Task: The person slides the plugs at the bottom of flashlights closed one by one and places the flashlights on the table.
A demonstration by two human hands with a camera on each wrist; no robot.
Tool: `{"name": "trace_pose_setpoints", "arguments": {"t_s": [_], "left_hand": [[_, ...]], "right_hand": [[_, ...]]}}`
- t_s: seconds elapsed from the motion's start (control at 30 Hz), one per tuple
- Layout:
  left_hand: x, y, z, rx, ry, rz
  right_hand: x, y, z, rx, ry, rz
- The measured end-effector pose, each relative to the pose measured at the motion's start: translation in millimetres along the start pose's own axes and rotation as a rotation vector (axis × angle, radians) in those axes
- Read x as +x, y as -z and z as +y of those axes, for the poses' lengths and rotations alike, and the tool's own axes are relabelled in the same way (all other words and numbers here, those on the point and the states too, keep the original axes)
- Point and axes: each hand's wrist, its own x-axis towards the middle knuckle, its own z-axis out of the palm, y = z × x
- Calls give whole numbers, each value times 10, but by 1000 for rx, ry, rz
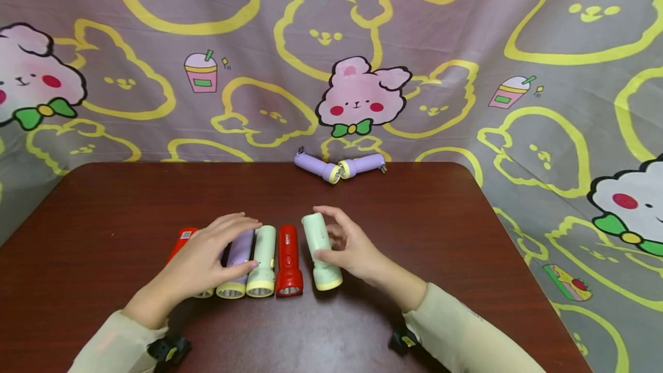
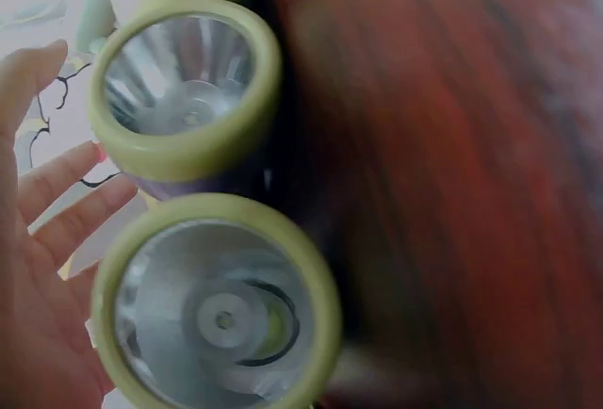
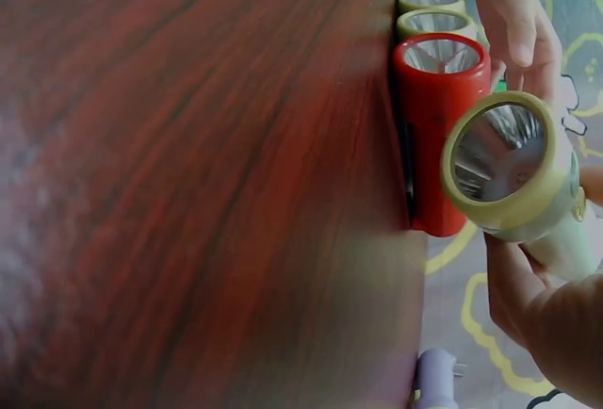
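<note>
My right hand (image 1: 357,246) holds a pale green flashlight (image 1: 317,235) between thumb and fingers, slightly tilted, its yellow-rimmed lens toward me. In the right wrist view the lens of this green flashlight (image 3: 504,159) overlaps a red flashlight (image 3: 438,136). Over the left part of a side-by-side row lies my left hand (image 1: 209,252), fingers extended, thumb across toward another pale green flashlight (image 1: 265,246). A purple flashlight (image 1: 240,252) shows beneath those fingers. At the row's left end a red flashlight (image 1: 182,240) is mostly hidden by the hand.
Two purple flashlights (image 1: 316,166) with plug prongs out lie head to head at the back edge of the dark brown table (image 1: 414,200). Behind it hangs a patterned cloth (image 1: 259,62) with cartoon rabbits. A black wrist device (image 1: 170,350) sits at the left cuff.
</note>
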Motion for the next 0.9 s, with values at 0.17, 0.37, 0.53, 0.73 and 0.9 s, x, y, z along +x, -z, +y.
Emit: {"name": "trace_pose_setpoints", "arguments": {"t_s": [0.17, 0.37, 0.53, 0.73, 0.9], "left_hand": [[-23, -48, -40, 18, 27, -61], [-38, -88, -54, 41, 74, -121], [-21, -102, -39, 48, 89, -159], [0, -116, -3, 34, 127, -226], [13, -137, 6, 31, 128, -257]], "right_hand": [[42, -6, 48, -14, -62, 5], [90, -27, 74, -2, -124, 3], [122, -46, 72, -22, -161, 30], [162, -53, 113, -37, -208, 55], [187, -61, 154, -52, -236, 64]]}}
